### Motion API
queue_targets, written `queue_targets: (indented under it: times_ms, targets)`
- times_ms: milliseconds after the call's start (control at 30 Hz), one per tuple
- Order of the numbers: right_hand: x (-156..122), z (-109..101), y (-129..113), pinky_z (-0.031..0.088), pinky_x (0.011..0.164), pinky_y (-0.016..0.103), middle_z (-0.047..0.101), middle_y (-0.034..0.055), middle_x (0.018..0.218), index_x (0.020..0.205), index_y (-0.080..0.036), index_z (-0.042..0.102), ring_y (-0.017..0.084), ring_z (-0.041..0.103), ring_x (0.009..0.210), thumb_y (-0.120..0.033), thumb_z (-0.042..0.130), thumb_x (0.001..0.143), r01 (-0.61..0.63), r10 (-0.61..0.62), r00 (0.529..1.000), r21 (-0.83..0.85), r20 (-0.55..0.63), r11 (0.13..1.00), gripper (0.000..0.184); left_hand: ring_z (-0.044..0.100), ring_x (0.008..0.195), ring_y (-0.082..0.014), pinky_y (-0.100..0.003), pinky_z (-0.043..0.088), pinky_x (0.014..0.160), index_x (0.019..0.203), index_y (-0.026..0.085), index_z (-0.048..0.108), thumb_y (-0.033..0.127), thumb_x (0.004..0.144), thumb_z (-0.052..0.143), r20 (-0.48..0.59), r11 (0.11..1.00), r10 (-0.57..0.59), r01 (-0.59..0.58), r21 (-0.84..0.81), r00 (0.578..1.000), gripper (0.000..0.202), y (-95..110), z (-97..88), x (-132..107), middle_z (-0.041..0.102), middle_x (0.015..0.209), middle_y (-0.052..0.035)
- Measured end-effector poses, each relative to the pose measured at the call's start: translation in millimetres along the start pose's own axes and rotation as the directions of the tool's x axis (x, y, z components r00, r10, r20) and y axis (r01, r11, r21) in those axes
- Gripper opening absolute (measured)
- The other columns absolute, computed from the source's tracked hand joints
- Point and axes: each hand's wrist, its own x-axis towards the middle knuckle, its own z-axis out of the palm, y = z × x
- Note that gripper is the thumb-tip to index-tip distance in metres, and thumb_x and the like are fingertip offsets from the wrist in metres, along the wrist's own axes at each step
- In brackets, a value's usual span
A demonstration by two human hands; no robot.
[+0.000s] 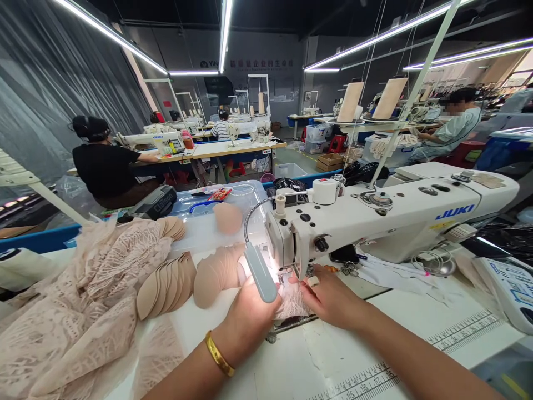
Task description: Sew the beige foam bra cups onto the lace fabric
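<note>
A white JUKI sewing machine stands on the white table in front of me. Under its needle lies a small piece of pale pink lace. My left hand, with a gold bangle on the wrist, rests on the lace's left side, fingers curled down on it and partly hidden behind the grey lamp head. My right hand presses the lace from the right, fingers bent close to the presser foot.
Stacks of beige bra cups and a heap of pink lace fabric lie to the left. A clear plastic bin sits behind them. Other people sit at sewing machines across the aisle and at the right.
</note>
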Motion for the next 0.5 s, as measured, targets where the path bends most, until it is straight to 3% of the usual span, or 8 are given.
queue_targets:
  times_ms: [133, 233, 300, 367, 433, 500]
  targets:
    - [-4.6, 2.8, -0.3, 0.051, 0.083, 0.039, 0.068, 0.0123, 0.09, 0.112, -0.014, 0.069, 0.029, 0.061, 0.095, -0.013, 0.042, 0.098, 0.094, -0.097, 0.994, -0.056, -0.056, 0.994, 0.03, 0.065, 0.098, -0.028, -0.047, 0.051, 0.089, 0.095, 0.022, 0.064, 0.011, 0.083, 0.056, 0.074, 0.989, 0.066, -0.075, 0.125, 0.995, 0.019, 0.7, -19.1, 2.3, 0.071, 0.102, -0.0076]
    - [-10.1, 1.8, -7.4, 0.049, 0.084, 0.041, 0.07, 0.01, 0.086, 0.128, -0.015, 0.061, 0.029, 0.06, 0.095, -0.013, 0.042, 0.098, 0.224, -0.231, 0.968, -0.08, -0.1, 0.971, 0.036, 0.065, 0.096, -0.0299, -0.047, 0.051, 0.088, 0.102, 0.023, 0.068, 0.017, 0.079, 0.063, 0.118, 0.987, -0.001, -0.017, 0.159, 0.993, 0.024, 4.6, -25.0, 3.9, 0.07, 0.103, -0.0073]
    - [-13.0, 0.4, -14.2, 0.048, 0.091, 0.043, 0.072, 0.0117, 0.108, 0.137, -0.018, 0.053, 0.028, 0.061, 0.105, -0.024, 0.048, 0.102, 0.34, -0.343, 0.937, -0.043, -0.07, 0.939, 0.035, 0.064, 0.098, -0.029, -0.044, 0.052, 0.089, 0.117, 0.024, 0.064, 0.019, 0.081, 0.067, 0.123, 0.997, -0.043, 0.035, 0.069, 0.991, 0.037, 10.1, -26.8, 5.7, 0.069, 0.111, -0.0083]
    - [-14.1, 1.4, -19.2, 0.046, 0.099, 0.045, 0.063, 0.0143, 0.134, 0.141, -0.021, 0.048, 0.029, 0.058, 0.118, -0.036, 0.057, 0.102, 0.413, -0.414, 0.91, -0.028, -0.039, 0.91, 0.042, 0.064, 0.102, -0.0265, -0.04, 0.053, 0.093, 0.13, 0.025, 0.056, 0.015, 0.081, 0.066, 0.174, 0.995, -0.054, 0.068, -0.079, 0.983, 0.051, 16.1, -30.4, 7.3, 0.067, 0.119, -0.0077]
    - [-12.7, 6.3, -19.3, 0.043, 0.102, 0.045, 0.062, 0.0129, 0.135, 0.14, -0.023, 0.049, 0.026, 0.06, 0.112, -0.027, 0.058, 0.101, 0.4, -0.404, 0.914, -0.085, -0.032, 0.913, 0.04, 0.064, 0.105, -0.0238, -0.035, 0.053, 0.094, 0.13, 0.027, 0.053, 0.009, 0.078, 0.062, 0.284, 0.976, -0.031, 0.09, -0.196, 0.958, 0.056, 20.1, -36.8, 7.7, 0.066, 0.124, -0.0052]
    - [-9.5, 13.7, -14.2, 0.042, 0.102, 0.044, 0.067, 0.0066, 0.113, 0.129, -0.024, 0.057, 0.021, 0.061, 0.092, -0.005, 0.049, 0.096, 0.341, -0.347, 0.938, -0.173, -0.006, 0.924, 0.039, 0.063, 0.106, -0.0233, -0.033, 0.052, 0.092, 0.121, 0.026, 0.056, 0.007, 0.073, 0.06, 0.39, 0.972, 0.007, 0.085, -0.218, 0.921, 0.052, 21.3, -43.6, 6.7, 0.066, 0.125, -0.0034]
